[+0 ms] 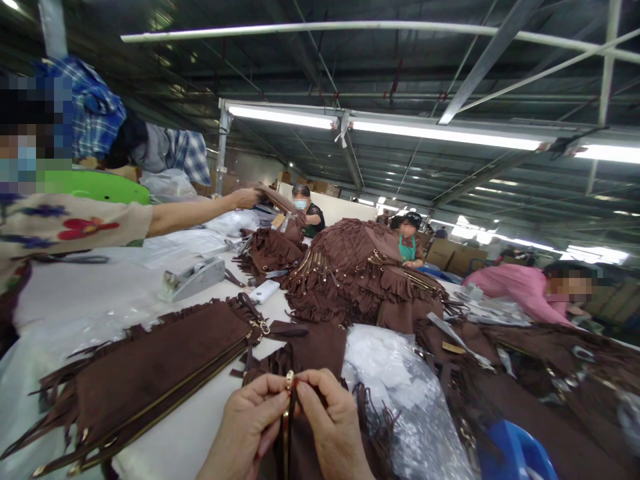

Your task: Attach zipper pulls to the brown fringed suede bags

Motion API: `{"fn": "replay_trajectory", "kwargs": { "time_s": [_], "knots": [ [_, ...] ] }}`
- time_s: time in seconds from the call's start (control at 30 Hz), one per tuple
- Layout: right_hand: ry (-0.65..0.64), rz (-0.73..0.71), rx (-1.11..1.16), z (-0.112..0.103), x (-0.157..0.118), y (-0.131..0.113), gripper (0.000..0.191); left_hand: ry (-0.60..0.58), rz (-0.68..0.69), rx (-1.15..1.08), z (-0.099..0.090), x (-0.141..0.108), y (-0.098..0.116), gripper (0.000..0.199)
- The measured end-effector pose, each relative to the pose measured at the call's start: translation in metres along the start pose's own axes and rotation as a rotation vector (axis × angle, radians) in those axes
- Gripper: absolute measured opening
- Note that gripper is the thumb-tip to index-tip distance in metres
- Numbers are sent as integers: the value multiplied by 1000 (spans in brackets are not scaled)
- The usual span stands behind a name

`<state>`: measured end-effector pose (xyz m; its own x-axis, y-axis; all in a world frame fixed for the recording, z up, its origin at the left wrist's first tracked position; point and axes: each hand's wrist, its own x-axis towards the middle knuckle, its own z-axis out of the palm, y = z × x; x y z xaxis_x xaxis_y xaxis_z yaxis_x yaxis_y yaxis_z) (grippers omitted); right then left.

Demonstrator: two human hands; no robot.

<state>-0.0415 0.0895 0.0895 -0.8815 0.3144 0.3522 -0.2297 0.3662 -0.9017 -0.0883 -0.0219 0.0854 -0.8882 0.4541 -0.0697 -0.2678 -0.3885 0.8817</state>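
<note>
My left hand (250, 421) and my right hand (330, 417) meet low in the middle, thumbs and forefingers pinched. Between their fingertips is a small gold metal clasp (290, 380) on a narrow dark brown strap (293, 403). Both hands are closed on this piece; which finger grips which part is partly hidden. Directly below them lies a brown bag (303, 453) with a gold zipper (285, 437), mostly covered by my hands. To the left rests a brown fringed bag (160, 370) with a gold zipper along its edge.
A large heap of fringed brown bags (345, 267) stands ahead. Clear plastic bags (400, 393) lie right of my hands, near a blue plastic object (517, 450). A tape dispenser (195, 279) sits at left. A co-worker's arm (195, 213) reaches in from the left; others work around the table.
</note>
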Motion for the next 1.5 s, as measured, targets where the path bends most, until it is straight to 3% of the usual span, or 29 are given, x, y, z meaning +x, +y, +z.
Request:
{"fn": "replay_trajectory", "kwargs": {
  "time_s": [0.27,0.53,0.7,0.9,1.17,1.33,1.5],
  "knots": [
    [-2,-124,-100,1,1,-4,18,-54,-43,-8,-2,-1,0,30],
    [-26,-79,-125,3,2,-7,21,-75,-70,35,-6,-7,-1,32],
    [-49,9,-73,-5,4,-10,22,4,30,109,-4,-9,-10,29],
    [-116,179,142,-13,1,-14,20,-23,217,362,-7,-10,-16,21],
    [-133,323,541,-13,0,-5,13,-85,224,400,-13,-12,-14,21],
    [-133,370,616,-15,0,-2,13,-135,297,492,-15,-10,-17,21],
    [-131,323,570,-16,1,-2,11,-144,358,581,-16,-9,-23,23]
  ]
}}
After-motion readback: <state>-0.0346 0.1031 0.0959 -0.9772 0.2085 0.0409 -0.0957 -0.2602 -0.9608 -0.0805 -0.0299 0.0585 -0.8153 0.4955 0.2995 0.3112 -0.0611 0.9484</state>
